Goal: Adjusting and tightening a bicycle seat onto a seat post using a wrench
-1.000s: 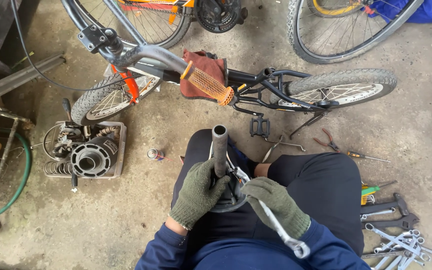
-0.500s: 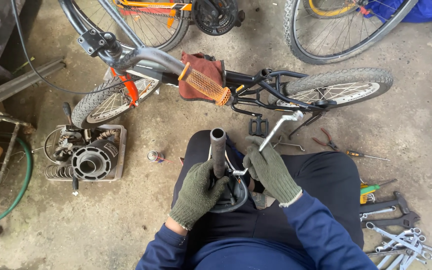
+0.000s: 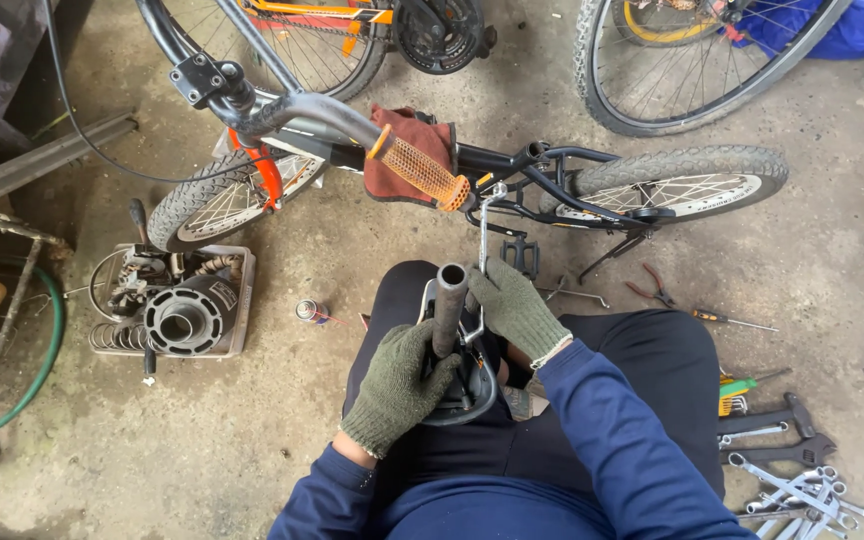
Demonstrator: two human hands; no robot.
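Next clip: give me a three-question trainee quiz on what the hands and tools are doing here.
1. True or false: the left hand grips the metal tube.
2. The right hand holds: A) the pliers B) the wrench C) the screwdriver
3. What colour is the handlebar grip on the small bike?

Key
1. True
2. B; the wrench points up, away from the person.
3. Orange

Wearing olive-green knit gloves on left hand (image 3: 397,388) and right hand (image 3: 515,305), gripping a dull grey pipe (image 3: 448,310); beyond the hands, showing an orange dotted handlebar grip (image 3: 419,169) against a rust-red rag (image 3: 404,150).
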